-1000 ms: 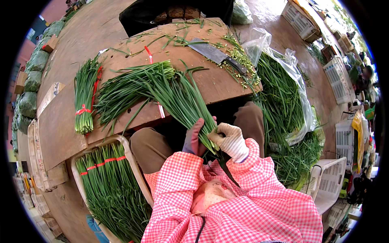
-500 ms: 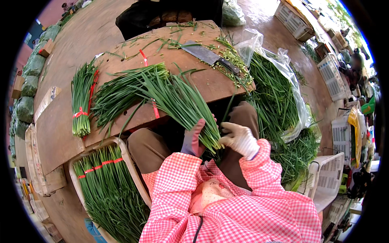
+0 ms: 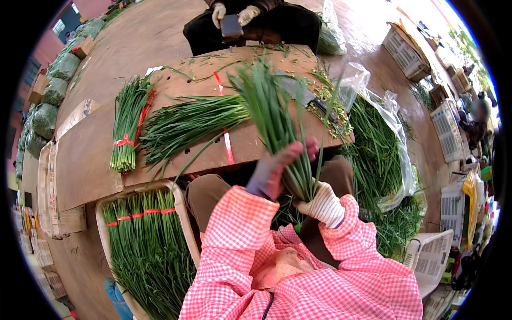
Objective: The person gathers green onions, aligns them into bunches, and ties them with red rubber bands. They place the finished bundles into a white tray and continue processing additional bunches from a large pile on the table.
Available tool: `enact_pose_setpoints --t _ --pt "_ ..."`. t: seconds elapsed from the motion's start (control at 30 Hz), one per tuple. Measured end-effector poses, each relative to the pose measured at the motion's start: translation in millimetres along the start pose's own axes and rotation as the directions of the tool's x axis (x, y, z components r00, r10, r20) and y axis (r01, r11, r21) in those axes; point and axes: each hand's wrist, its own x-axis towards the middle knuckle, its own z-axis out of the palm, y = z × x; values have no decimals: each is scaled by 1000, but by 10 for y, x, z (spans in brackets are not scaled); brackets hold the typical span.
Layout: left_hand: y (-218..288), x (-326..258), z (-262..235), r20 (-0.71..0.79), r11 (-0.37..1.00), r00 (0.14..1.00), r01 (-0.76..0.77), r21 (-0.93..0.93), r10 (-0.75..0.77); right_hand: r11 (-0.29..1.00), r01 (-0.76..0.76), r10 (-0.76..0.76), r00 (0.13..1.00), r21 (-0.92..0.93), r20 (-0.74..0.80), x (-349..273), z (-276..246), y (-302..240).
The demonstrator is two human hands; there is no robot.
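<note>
A loose bunch of garlic chives point(image 3: 269, 109) stands tilted between my two hands, leaf tips pointing away and blurred by motion. My left hand point(image 3: 273, 170), somewhat blurred, wraps around the leaves partway up. Around the stem ends closes my right hand point(image 3: 324, 205) in a white knitted glove. On the board beyond lies another loose heap of chives point(image 3: 194, 122), across a red tape strip point(image 3: 228, 146). Left of it rests a bunch tied with red tape point(image 3: 125, 128). A cleaver point(image 3: 298, 90) with a dark handle lies behind the held chives, among trimmings.
A crate point(image 3: 178, 200) at lower left holds several tied bunches. Right of the board, an open clear plastic bag point(image 3: 392, 128) is full of loose chives. Across the board, another person's gloved hands point(image 3: 248, 15) hold a dark flat block point(image 3: 231, 25). A white crate point(image 3: 426, 261) stands at lower right.
The bunch has swung from leaning left to more upright, its leaves lifted off the heap. My right hand has moved down onto the stem ends. The other person's hands have come into view.
</note>
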Motion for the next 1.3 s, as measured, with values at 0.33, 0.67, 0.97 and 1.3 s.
enact_pose_setpoints --t 0.33,0.67,0.97,1.3 --pt "1986 -926 -957 -199 711 683 -665 228 703 669 519 -224 824 -533 521 1825 431 -728" --pt "1414 -649 -1167 266 -593 780 162 789 567 460 609 25 718 -646 695 2827 595 -433" --pt "1290 231 -1721 204 -789 896 217 574 395 672 459 -255 880 -581 401 2801 12 -440" --pt "1190 279 -1595 81 -785 931 252 566 357 485 465 -240 885 -741 398 2775 225 63"
